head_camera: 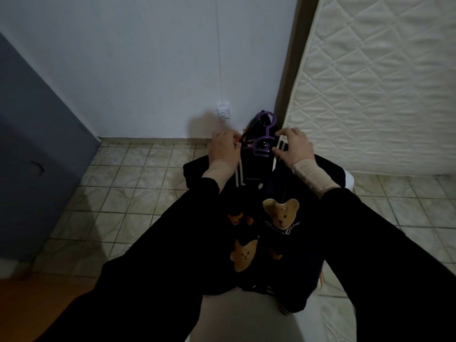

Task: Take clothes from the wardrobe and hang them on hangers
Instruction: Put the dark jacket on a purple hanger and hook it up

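A dark jacket [276, 243] with tan bear patches and white stripes lies spread in front of me over a white seat. A purple plastic hanger [265, 134] sits at its collar, hook pointing away toward the wall. My left hand [223, 146] pinches the left side of the collar. On the other side, my right hand [294, 144] grips the collar by its white stripes, fingertips touching the hanger's base. The hanger's arms are hidden inside the jacket.
A white wall with a socket [224, 111] is straight ahead. A quilted mattress [382, 82] leans upright on the right. A grey-blue panel [37, 156] stands at the left. Tiled floor [123, 193] surrounds the seat.
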A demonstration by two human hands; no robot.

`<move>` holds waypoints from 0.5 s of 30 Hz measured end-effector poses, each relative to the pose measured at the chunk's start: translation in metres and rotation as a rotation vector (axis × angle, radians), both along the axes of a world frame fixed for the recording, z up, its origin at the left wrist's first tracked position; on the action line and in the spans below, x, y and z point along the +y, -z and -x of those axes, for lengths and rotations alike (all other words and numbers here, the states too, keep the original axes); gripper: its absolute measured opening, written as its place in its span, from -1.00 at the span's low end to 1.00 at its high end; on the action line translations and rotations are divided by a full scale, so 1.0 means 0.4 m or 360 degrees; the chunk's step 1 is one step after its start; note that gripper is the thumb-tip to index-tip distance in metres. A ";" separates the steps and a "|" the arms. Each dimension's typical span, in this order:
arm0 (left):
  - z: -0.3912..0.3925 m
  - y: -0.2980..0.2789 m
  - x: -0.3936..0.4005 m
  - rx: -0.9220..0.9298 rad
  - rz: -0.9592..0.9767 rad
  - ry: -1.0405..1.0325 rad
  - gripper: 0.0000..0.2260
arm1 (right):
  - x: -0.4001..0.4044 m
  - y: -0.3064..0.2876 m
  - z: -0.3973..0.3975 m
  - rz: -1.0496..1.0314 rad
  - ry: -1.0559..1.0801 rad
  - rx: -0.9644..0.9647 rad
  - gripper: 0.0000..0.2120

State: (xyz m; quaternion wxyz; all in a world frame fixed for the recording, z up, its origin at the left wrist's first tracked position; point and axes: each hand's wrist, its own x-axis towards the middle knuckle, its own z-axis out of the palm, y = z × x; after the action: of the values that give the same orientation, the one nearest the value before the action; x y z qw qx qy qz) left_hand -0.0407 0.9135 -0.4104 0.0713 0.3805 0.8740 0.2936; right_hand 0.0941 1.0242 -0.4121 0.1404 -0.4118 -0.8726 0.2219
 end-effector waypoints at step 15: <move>0.039 -0.006 0.035 -0.0392 -0.0419 -0.0138 -0.80 | 0.051 0.015 0.027 0.0187 0.0082 0.0154 -0.80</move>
State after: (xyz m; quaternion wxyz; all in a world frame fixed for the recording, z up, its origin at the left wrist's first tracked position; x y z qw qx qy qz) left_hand -0.0564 0.9275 -0.4078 0.1145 0.3097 0.8283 0.4527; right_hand 0.0831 1.0448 -0.4180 0.1636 -0.4304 -0.8394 0.2889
